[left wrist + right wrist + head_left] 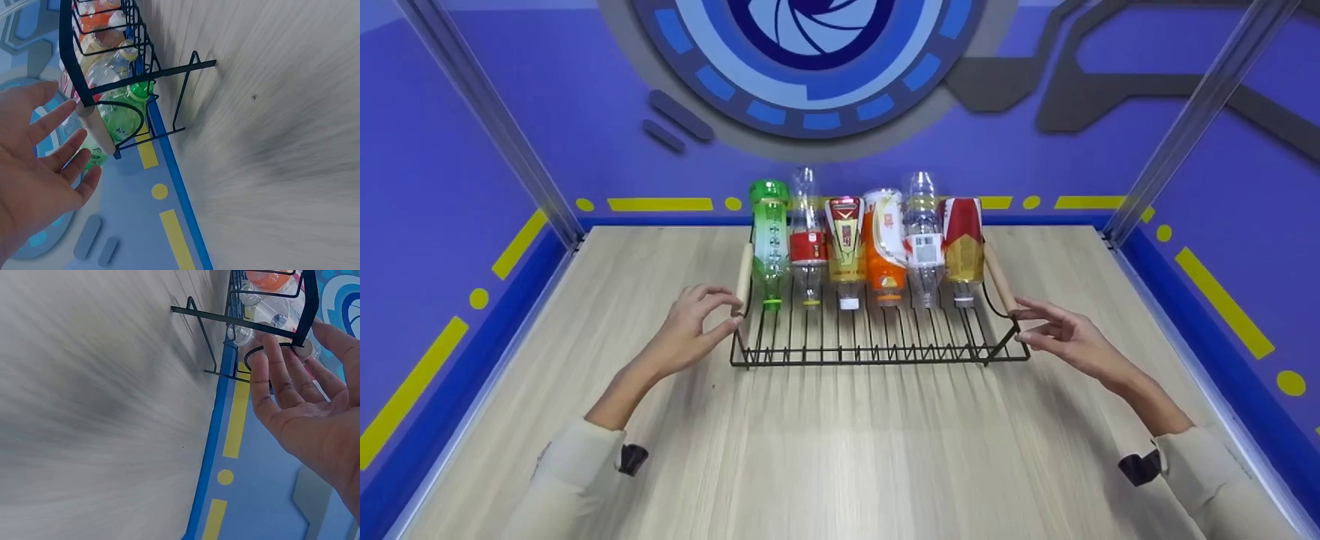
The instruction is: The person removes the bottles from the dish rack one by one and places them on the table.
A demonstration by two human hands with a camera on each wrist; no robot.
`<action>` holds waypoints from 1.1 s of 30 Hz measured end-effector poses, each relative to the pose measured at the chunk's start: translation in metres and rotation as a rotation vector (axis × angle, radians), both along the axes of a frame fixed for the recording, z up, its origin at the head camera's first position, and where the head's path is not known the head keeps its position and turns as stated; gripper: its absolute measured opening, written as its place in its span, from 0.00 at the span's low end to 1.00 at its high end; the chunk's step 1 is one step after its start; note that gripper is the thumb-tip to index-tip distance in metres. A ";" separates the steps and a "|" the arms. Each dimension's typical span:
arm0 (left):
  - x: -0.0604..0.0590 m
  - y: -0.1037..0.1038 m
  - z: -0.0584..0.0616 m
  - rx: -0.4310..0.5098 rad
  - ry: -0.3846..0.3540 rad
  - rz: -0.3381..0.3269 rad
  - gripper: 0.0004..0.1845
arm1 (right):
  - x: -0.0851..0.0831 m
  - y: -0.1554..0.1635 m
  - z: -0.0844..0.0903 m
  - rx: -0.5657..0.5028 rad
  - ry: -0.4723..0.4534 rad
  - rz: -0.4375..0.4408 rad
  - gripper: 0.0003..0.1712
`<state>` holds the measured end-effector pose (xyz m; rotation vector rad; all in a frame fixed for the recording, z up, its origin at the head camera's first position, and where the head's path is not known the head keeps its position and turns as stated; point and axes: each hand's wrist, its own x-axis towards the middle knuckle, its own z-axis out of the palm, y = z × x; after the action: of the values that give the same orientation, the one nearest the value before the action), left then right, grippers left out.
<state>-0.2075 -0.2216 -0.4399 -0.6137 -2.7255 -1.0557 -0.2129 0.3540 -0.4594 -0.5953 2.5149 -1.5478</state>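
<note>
Fingers (712,296) spread, flanking bottle rack (877,352)

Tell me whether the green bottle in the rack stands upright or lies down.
Lying down. The green bottle rests lengthwise on the sloping black wire rack, cap toward the person, leftmost of six bottles, beside the rack's left wooden handle.

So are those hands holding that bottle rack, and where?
Nothing is held. Both the left hand and right hand are open beside the rack's wooden handles.
</note>
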 end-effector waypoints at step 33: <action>-0.109 0.030 0.045 0.066 -0.308 0.054 0.35 | -0.007 -0.010 0.012 0.109 -0.037 -0.008 0.38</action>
<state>-0.3163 -0.1913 -0.3949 -0.3921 -2.9282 -1.3181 -0.2195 0.3437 -0.4471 -0.5372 2.5575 -1.4002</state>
